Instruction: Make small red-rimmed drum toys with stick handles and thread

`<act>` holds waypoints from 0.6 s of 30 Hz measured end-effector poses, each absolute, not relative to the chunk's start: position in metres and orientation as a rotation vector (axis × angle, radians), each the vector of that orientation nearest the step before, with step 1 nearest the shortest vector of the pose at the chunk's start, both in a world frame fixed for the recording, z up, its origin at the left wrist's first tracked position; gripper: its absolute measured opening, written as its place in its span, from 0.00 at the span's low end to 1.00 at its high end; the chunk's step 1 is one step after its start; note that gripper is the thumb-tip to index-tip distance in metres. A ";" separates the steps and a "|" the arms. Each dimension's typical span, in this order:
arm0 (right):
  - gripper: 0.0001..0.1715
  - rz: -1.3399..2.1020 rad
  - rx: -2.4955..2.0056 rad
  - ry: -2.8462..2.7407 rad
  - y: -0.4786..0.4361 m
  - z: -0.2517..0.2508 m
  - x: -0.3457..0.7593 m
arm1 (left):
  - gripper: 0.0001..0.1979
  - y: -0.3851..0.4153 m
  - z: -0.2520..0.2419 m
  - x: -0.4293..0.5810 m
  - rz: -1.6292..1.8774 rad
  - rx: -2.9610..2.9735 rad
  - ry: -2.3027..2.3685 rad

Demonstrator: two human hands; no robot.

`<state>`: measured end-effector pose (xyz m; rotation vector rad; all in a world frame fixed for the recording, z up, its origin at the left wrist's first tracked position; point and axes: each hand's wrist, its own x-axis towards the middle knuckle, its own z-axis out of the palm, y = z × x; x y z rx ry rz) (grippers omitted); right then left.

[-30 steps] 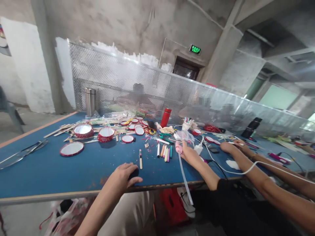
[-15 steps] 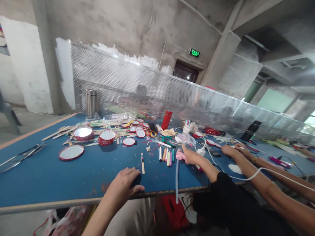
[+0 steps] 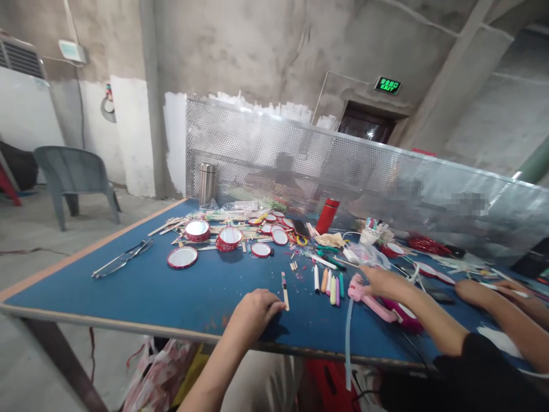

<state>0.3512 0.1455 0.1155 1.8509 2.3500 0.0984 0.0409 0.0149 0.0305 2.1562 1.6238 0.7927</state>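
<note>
My left hand [image 3: 257,312] rests at the near edge of the blue table, fingers loosely bent, its thumb tip close beside the lower end of a flat wooden stick [image 3: 285,294] with a dark band and pink tip. Whether they touch I cannot tell. A pink glue gun [image 3: 373,302] lies on the table, a clear glue stick [image 3: 349,337] hanging from it over the edge. Just behind its handle is my right hand [image 3: 381,279], fingers stretched out and partly hidden, with no visible grip. Several coloured markers [image 3: 333,289] lie between the hands.
Round red-rimmed discs [image 3: 182,258], some stacked, and loose wooden sticks [image 3: 169,225] lie farther back. A steel flask [image 3: 207,184] and red bottle [image 3: 327,216] stand before a perforated metal screen [image 3: 240,137]. Tongs-like metal tool [image 3: 122,260] lies left. At right are another person's hands [image 3: 476,292].
The view has swung left, so everything sits farther right. My left fingers have bent and come nearer the wooden stick. My right hand has shifted back, uncovering the glue gun's handle.
</note>
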 end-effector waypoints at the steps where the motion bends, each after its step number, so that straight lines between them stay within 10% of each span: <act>1: 0.26 0.066 1.817 2.392 0.146 0.120 0.344 | 0.17 0.019 0.032 0.041 0.792 2.136 1.652; 15: 0.19 -0.113 1.129 2.860 0.212 0.102 0.156 | 0.22 0.028 0.027 0.038 0.955 2.108 1.533; 18: 0.30 -0.124 0.954 2.856 0.223 0.094 0.125 | 0.21 0.028 0.027 0.037 0.959 2.103 1.532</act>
